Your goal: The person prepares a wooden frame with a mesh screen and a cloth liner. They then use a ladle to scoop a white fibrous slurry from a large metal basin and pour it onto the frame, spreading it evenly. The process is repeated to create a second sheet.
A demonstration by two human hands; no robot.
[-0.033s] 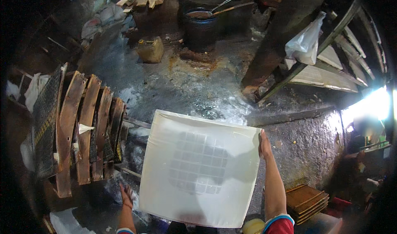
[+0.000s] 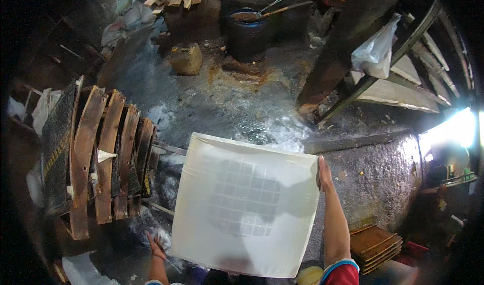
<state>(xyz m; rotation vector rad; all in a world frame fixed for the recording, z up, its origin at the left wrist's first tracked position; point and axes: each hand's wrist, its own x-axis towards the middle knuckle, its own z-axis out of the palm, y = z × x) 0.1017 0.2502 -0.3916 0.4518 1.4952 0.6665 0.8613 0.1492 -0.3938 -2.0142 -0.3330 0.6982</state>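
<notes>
In front of me is a large square white cloth-wrapped slab; a darker grid of small squares shows faintly through its middle. My right hand lies along the slab's right edge near the far corner, fingers stretched flat against the side. My left hand is apart from the slab, off its lower left side. Its fingers are spread and it holds nothing. What supports the slab is mostly hidden beneath it; two bars stick out to its left.
Wooden boards with dark mesh stand in a row at left. Beyond lie a yellowish jerrycan and a dark barrel with long-handled tools. A post, a plastic bag and stacked wooden trays are at right.
The view has shifted very slightly, so everything sits a few pixels over. Both hands keep nearly the same places beside the slab.
</notes>
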